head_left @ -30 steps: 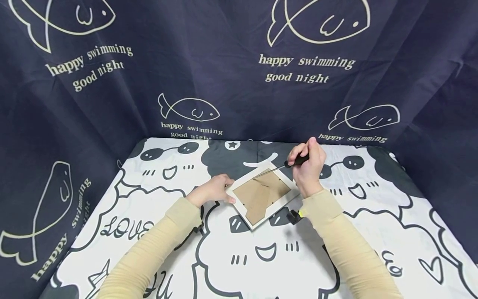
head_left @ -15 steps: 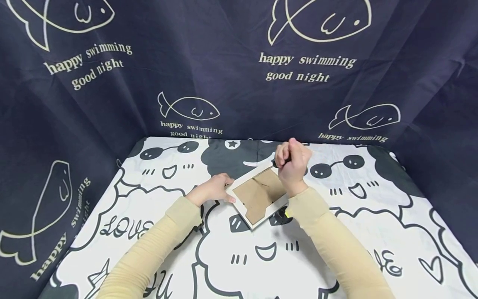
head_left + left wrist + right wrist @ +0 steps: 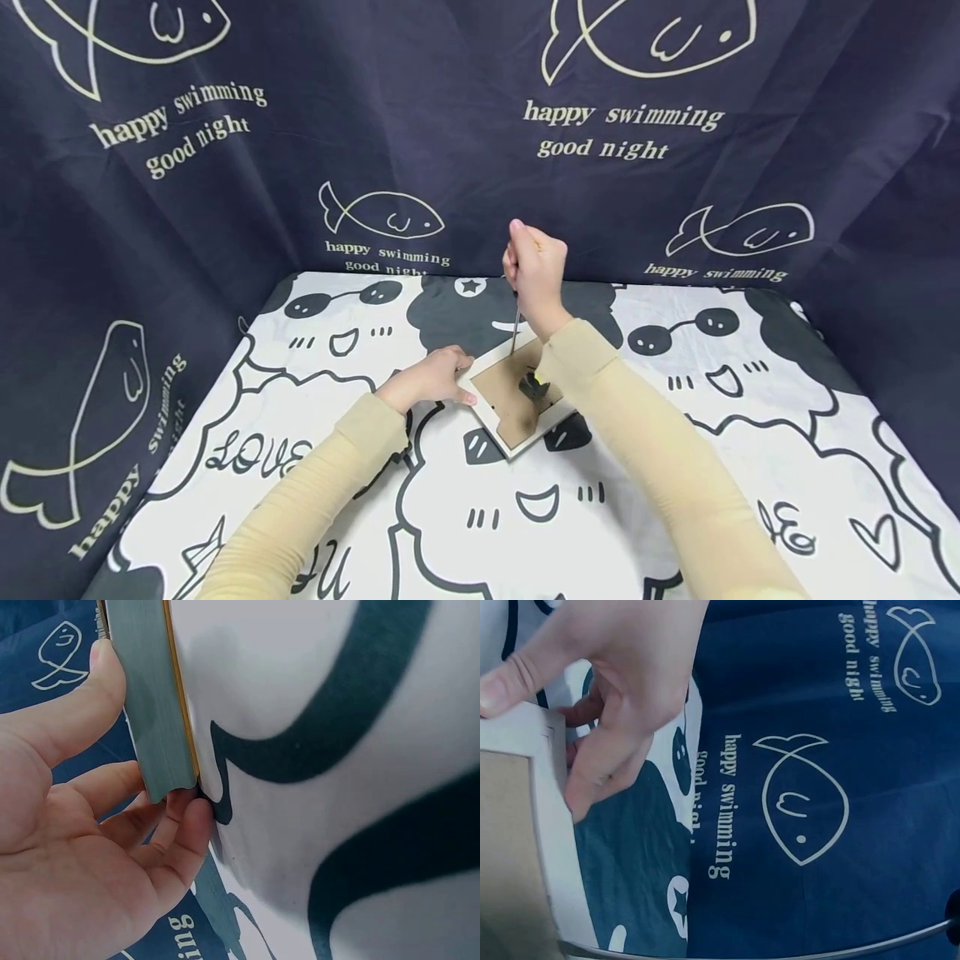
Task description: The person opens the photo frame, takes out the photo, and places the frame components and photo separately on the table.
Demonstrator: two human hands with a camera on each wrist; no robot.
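Note:
A picture frame (image 3: 491, 421) lies face down on the cloth, its white rim around a brown backing board (image 3: 498, 392). My left hand (image 3: 435, 379) grips its left corner, thumb on the near side. In the left wrist view, the left hand's fingers (image 3: 180, 862) reach under the frame's edge (image 3: 154, 697). Above the frame, my right hand (image 3: 536, 271) is curled round a screwdriver (image 3: 515, 333) whose handle it hides. The thin metal shaft points down, its tip at the board's far edge. The right wrist view shows the shaft (image 3: 780, 954) meeting the rim (image 3: 559, 847).
A white cloth (image 3: 480, 567) with black sheep drawings covers the table. Behind hangs a dark blue curtain (image 3: 480, 125) printed with fish and words. A black wrist camera (image 3: 534, 383) with a yellow patch hangs under my right wrist, over the board.
My right hand has swung left and up, turning the screwdriver from a low slant to nearly upright. The left hand and the picture frame have stayed in place.

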